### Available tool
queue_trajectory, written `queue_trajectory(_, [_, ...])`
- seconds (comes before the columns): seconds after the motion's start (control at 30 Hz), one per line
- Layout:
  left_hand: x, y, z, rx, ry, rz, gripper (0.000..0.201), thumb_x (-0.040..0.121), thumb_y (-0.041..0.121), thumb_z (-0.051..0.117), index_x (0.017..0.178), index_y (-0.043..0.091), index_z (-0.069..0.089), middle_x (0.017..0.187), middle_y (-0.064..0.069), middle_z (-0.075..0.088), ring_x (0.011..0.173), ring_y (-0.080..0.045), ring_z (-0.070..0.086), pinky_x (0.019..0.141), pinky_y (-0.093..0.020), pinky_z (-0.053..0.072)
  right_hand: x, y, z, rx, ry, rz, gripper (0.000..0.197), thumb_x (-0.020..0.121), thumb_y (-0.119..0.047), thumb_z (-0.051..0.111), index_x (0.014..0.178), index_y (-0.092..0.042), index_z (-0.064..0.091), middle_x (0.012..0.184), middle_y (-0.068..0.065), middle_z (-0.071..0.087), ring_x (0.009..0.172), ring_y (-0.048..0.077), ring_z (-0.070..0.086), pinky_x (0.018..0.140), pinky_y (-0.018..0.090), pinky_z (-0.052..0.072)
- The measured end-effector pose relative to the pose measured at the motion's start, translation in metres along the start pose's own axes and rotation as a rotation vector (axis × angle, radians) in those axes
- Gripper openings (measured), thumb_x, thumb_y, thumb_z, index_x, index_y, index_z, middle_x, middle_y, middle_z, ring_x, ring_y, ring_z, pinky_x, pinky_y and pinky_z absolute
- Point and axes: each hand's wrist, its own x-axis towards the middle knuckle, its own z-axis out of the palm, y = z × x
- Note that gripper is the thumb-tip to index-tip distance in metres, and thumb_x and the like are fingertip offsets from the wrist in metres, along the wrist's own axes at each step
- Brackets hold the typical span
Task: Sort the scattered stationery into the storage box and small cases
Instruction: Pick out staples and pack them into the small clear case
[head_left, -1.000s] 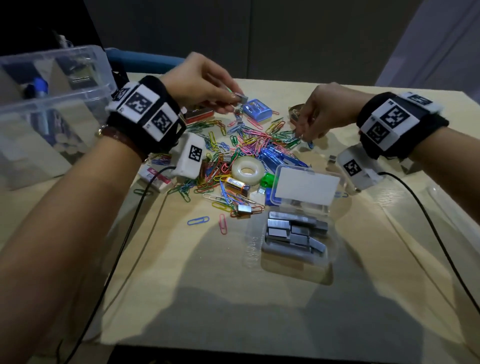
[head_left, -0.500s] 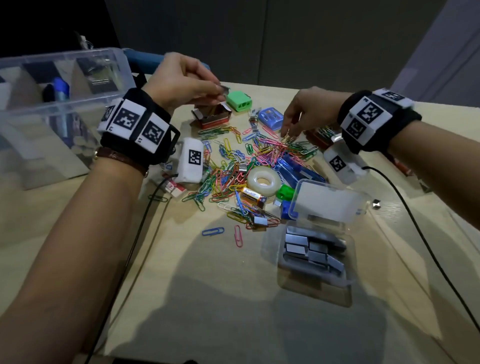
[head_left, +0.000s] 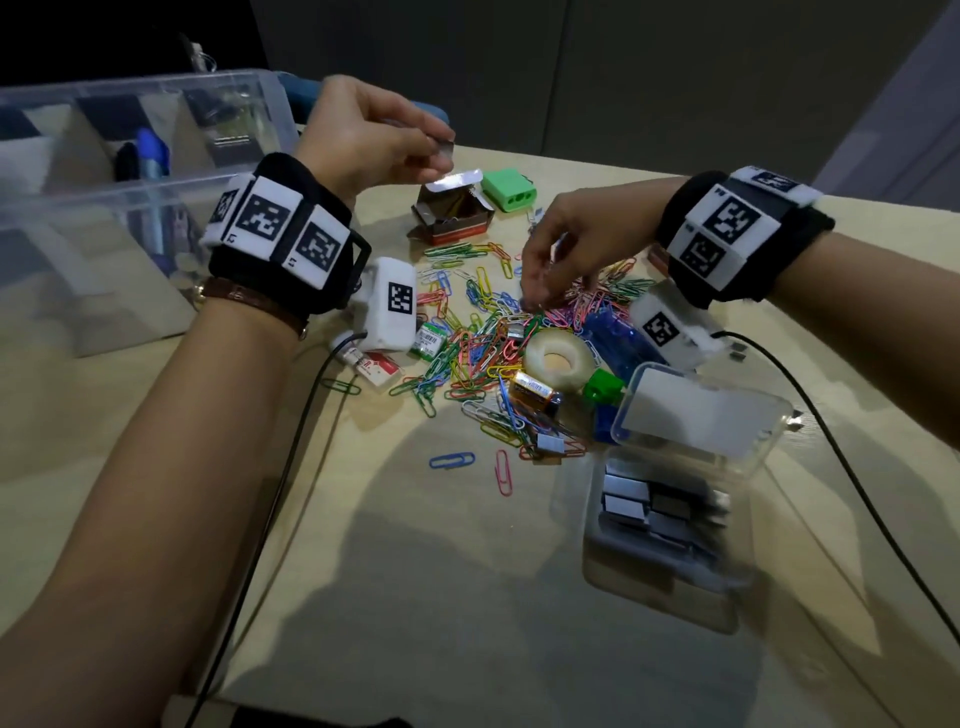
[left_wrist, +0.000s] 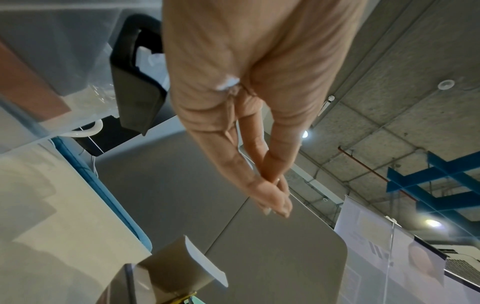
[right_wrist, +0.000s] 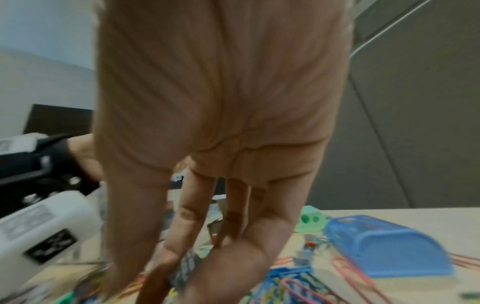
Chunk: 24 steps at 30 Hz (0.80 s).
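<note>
Your left hand is raised over the far side of the surface, its grip closed in a pinch of thumb and fingertips on a small grey strip of staples, held just above the open red cardboard box. Your right hand reaches down into the heap of coloured paper clips, fingers curled toward the thumb with the tips among the clips; whether that grip already has hold of anything cannot be told, since the wrist view is blurred and the head view hides the fingertips' contents. The clear storage box stands at the far left, well apart from the heap. The small clear case lies open at the near right, grey staple strips inside it and its lid tilted up. Within the heap lie a roll of clear tape, a small battery and a blue stapler. A green sharpener sits just beside the red box. Two loose clips, one blue and one pink, lie nearer you than the heap.
</note>
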Motion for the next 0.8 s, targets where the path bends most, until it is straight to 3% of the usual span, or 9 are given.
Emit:
queue_trajectory(0.1, [-0.001,0.001,0.000,-0.007,-0.002,0.017,0.014,0.092,-0.002,0.057,0.090,0.007,0.068,0.097,-0.020,0.068,0.083,-0.017,0.071,0.076,-0.023,0.056,0.011,-0.016,0.010,-0.105,-0.045,-0.018,0.029,0.075,-0.041,0.078,0.088,-0.015,0.073,0.082,-0.001,0.072,0.068,0.003,0.064,0.058,0.022,0.055])
queue_trajectory(0.2, [-0.002,0.003,-0.001,-0.017,-0.005,0.021,0.014,0.093,-0.002,0.056,0.092,0.006,0.067,0.094,-0.016,0.068,0.081,-0.014,0.071,0.073,-0.021,0.055,0.024,-0.021,0.018,-0.221,-0.025,-0.001,0.025,0.080,-0.036,0.077,0.079,-0.014,0.065,0.073,0.000,0.066,0.048,-0.002,0.059,0.059,0.027,0.056])
queue_trajectory(0.3, [-0.003,0.003,-0.001,-0.024,-0.003,0.022,0.013,0.093,-0.002,0.056,0.093,0.005,0.067,0.093,-0.016,0.069,0.081,-0.014,0.072,0.073,-0.021,0.055,0.026,-0.019,0.011,-0.244,0.020,-0.017,0.005,0.090,-0.013,0.067,0.084,-0.011,0.068,0.084,0.007,0.072,0.059,0.003,0.067,0.054,0.020,0.054])
queue_trajectory(0.37, [-0.003,0.004,-0.001,-0.028,-0.003,0.014,0.013,0.093,-0.001,0.056,0.094,0.006,0.067,0.094,-0.015,0.069,0.083,-0.015,0.072,0.073,-0.021,0.055,0.021,-0.013,0.000,-0.186,0.090,-0.024,0.009,0.091,-0.007,0.063,0.087,-0.012,0.070,0.087,0.008,0.074,0.069,0.009,0.071,0.058,0.022,0.057])
queue_trajectory(0.43, [-0.002,0.004,-0.002,-0.036,-0.011,0.010,0.013,0.093,-0.001,0.057,0.094,0.005,0.067,0.095,-0.016,0.069,0.084,-0.016,0.072,0.074,-0.021,0.055,0.014,-0.008,-0.011,-0.094,0.181,-0.025,0.008,0.091,-0.010,0.064,0.089,-0.013,0.071,0.086,0.006,0.074,0.070,0.008,0.071,0.063,0.025,0.058])
queue_trajectory(0.57, [-0.002,0.004,-0.004,-0.034,-0.031,0.006,0.012,0.092,-0.001,0.057,0.095,0.005,0.068,0.094,-0.015,0.070,0.083,-0.015,0.072,0.073,-0.020,0.055,0.003,-0.003,-0.023,0.024,0.248,-0.003,0.019,0.086,-0.025,0.071,0.093,-0.007,0.074,0.076,0.007,0.072,0.058,0.007,0.064,0.054,0.015,0.052])
queue_trajectory(0.67, [-0.003,0.006,-0.004,-0.036,-0.040,0.001,0.012,0.092,0.000,0.058,0.094,0.006,0.068,0.094,-0.014,0.070,0.083,-0.014,0.072,0.073,-0.020,0.055,-0.006,-0.003,-0.023,0.032,0.214,-0.004,0.010,0.083,-0.017,0.074,0.091,-0.011,0.075,0.073,0.006,0.071,0.059,0.006,0.064,0.055,0.014,0.050])
queue_trajectory(0.8, [-0.007,0.017,-0.009,0.164,-0.100,-0.013,0.010,0.090,0.002,0.061,0.098,0.002,0.068,0.097,-0.015,0.070,0.084,-0.015,0.073,0.073,-0.019,0.056,-0.012,-0.006,-0.020,0.025,0.211,-0.062,0.019,0.081,-0.012,0.076,0.099,-0.010,0.074,0.081,0.009,0.071,0.065,0.003,0.068,0.063,0.016,0.056])
